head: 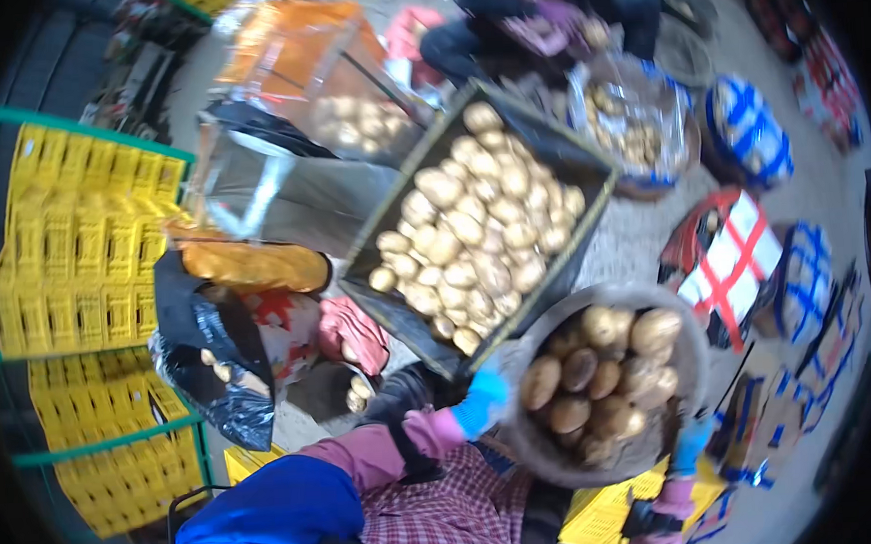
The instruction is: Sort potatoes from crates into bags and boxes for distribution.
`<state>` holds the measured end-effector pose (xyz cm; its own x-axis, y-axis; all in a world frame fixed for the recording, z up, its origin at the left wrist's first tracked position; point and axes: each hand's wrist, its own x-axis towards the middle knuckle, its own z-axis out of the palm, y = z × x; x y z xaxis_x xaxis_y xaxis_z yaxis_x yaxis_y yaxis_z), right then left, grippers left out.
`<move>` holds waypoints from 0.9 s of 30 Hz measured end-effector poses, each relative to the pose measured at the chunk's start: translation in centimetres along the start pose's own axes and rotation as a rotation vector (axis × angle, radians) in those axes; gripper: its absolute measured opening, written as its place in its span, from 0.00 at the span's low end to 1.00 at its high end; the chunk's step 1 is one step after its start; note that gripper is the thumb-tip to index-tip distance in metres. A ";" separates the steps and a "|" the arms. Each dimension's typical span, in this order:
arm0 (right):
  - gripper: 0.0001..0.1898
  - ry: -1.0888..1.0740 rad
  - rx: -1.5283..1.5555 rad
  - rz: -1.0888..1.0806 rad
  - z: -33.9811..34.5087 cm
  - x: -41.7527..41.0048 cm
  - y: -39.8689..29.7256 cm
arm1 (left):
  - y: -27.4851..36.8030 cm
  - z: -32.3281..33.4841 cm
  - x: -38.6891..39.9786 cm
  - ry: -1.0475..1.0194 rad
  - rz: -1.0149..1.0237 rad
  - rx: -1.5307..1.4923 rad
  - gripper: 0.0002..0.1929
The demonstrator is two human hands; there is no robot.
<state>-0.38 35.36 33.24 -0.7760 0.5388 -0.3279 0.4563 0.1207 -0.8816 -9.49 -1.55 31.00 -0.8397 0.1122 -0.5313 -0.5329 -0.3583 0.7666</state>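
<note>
A round grey basin (542, 451) filled with large brownish potatoes (604, 381) is in front of me, low and to the right. My left hand (484, 396), in a blue glove, grips its left rim; my right hand (691, 443), also gloved in blue, is at its lower right rim. The fingers are partly hidden and blurred. Just beyond the basin stands a dark rectangular bin (378, 304), which holds a heap of paler, cleaner-looking potatoes (470, 226).
Yellow plastic crates (79, 246) are stacked at left in a green frame. A black plastic bag (215, 357) lies nearer. At upper right are a lined tub (623, 125) of potatoes and blue-and-white striped bags (749, 130). Another person (540, 15) sits at the top.
</note>
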 end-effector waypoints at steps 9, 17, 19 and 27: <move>0.33 -0.316 -0.405 -0.455 19.5 -3.5 -27.4 | 26.5 -13.2 -8.8 0.387 0.233 0.223 0.13; 0.33 -0.573 -0.411 -0.675 41.3 -0.9 -38.8 | 47.3 -26.9 -2.9 0.324 0.503 0.227 0.16; 0.34 -0.638 -0.375 -0.697 46.2 0.1 -40.5 | 51.4 -30.0 -0.6 0.238 0.486 -0.038 0.17; 0.26 -0.938 -0.535 -0.368 58.3 8.5 -43.8 | 65.2 -35.5 14.2 0.168 0.703 0.914 0.07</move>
<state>-52.33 -13.97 49.33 -0.8183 -0.4111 -0.4016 0.0860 0.6034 -0.7928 -52.49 -56.22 60.60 -0.9920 0.0057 0.1260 0.1108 0.5167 0.8490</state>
